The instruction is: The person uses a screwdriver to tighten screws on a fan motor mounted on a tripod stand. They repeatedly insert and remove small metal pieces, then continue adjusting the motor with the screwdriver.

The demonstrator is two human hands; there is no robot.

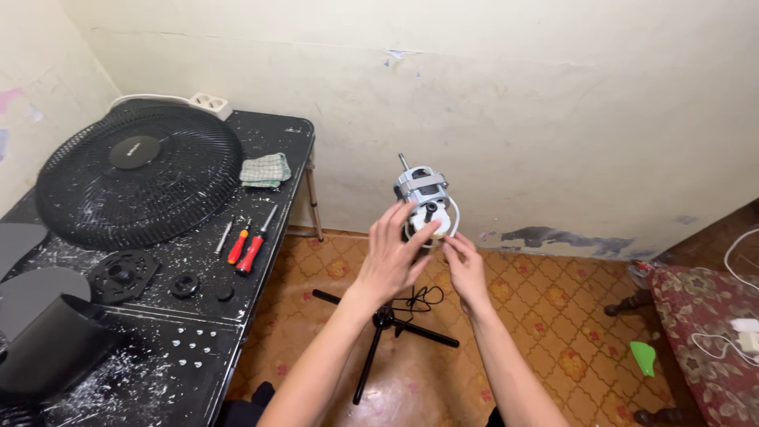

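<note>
Head view: left hand (390, 257) grips the fan motor (424, 204) atop its stand (385, 328); right hand (466, 269) pinches its white housing. A loose grip could let the motor tip.

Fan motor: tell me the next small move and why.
Probably steady the motor with the left hand while the right hand works at the white part below it. Both hands already meet there, the motor stands bare on its stand, and the screwdrivers lie out of hand on the table.
</note>
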